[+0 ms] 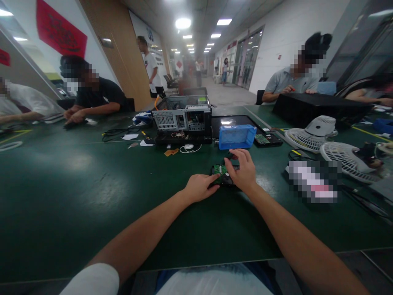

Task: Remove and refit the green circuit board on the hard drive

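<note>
A hard drive (219, 169) with a green circuit board facing up lies on the table in front of me. My left hand (201, 187) grips its left side, the index finger on the board and the thumb along the near edge. Over the drive's right part, my right hand (244, 170) is closed with the fingertips pinched around a small dark thing (229, 155), too small and blurred to name. That hand hides the drive's right end. Just behind stands a blue plastic bin (237, 137).
An opened computer case (181, 119) stands behind, left of the bin. Another circuit-board drive (268, 140) lies right of the bin. White fan parts (310, 133), a black case (313, 107) and cables are at right. Paper scraps (130, 137) lie left. Co-workers sit across the green table (92, 205).
</note>
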`<action>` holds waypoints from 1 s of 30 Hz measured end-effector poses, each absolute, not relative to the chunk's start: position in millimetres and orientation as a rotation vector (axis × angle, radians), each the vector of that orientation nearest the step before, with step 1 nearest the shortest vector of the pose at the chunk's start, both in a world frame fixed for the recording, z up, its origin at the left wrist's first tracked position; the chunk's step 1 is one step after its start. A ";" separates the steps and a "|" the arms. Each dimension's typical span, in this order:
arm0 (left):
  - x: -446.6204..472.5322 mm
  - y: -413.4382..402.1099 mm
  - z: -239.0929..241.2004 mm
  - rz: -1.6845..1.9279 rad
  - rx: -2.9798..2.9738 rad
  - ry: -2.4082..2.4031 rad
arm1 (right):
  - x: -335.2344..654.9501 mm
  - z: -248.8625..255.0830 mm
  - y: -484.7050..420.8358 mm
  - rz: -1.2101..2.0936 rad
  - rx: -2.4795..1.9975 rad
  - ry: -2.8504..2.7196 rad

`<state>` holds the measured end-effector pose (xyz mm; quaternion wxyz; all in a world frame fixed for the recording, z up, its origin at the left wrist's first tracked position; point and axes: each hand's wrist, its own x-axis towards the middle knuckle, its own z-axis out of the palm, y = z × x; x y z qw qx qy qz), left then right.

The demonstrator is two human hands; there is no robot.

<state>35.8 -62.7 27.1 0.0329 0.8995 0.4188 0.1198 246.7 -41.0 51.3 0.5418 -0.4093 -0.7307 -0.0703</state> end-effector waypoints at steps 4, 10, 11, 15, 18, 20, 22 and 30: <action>35.8 -62.2 26.5 0.372 2.751 1.298 | 246.1 49.1 -41.5 -0.080 -0.981 -1.772; 35.2 -61.4 28.7 0.354 2.720 1.277 | 244.0 40.1 -39.3 -0.020 -1.038 -1.763; 35.0 -61.3 28.6 0.362 2.722 1.267 | 244.3 40.2 -39.4 -0.027 -1.038 -1.766; 34.5 -61.4 27.7 0.389 2.730 1.253 | 247.2 44.3 -41.0 -0.044 -1.002 -1.792; 35.2 -61.7 27.6 0.385 2.731 1.258 | 249.4 47.3 -42.2 -0.039 -0.984 -1.801; 36.3 -61.5 27.6 0.380 2.730 1.263 | 250.0 48.5 -42.9 -0.029 -0.984 -1.805; 37.7 -61.0 27.4 0.374 2.727 1.270 | 249.9 49.3 -43.6 -0.020 -0.975 -1.809; 39.4 -58.7 27.1 0.332 2.735 1.323 | 247.6 48.5 -43.3 0.046 -0.915 -1.705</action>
